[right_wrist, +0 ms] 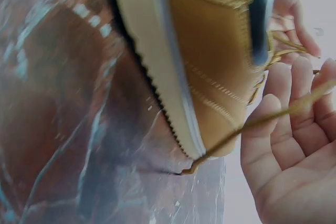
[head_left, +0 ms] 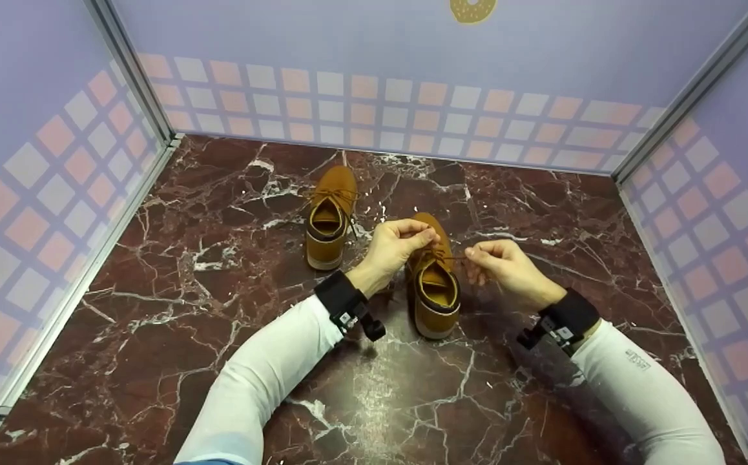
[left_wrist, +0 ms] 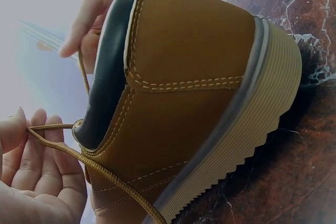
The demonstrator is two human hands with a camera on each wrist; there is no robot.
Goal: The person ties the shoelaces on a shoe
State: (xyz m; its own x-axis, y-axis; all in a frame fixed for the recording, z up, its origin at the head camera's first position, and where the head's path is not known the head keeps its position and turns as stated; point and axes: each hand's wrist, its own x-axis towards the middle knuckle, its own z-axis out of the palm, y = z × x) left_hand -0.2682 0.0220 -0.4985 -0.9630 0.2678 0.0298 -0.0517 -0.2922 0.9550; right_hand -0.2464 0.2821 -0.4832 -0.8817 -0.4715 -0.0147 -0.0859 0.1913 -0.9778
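Observation:
A tan lace-up shoe (head_left: 437, 320) stands upright on the floor, toe pointing away from me. Over its left side my left hand (head_left: 392, 250) pinches a brown shoelace (left_wrist: 113, 178) between thumb and finger; the lace doubles back there and hangs down past the sole. On the other side my right hand (head_left: 508, 266) pinches another end of lace, drawn out sideways from the shoe. A loose lace length (right_wrist: 252, 124) crosses in front of its fingers in the right wrist view. The laces meet above the tongue, where the crossing is small and partly hidden.
A second tan shoe (head_left: 326, 253) stands to the left and farther back, its laces tied in a bow (head_left: 334, 195). Dark red marbled floor (head_left: 187, 310) lies underneath. Lilac walls with pink and white squares (head_left: 396, 116) enclose the back and both sides.

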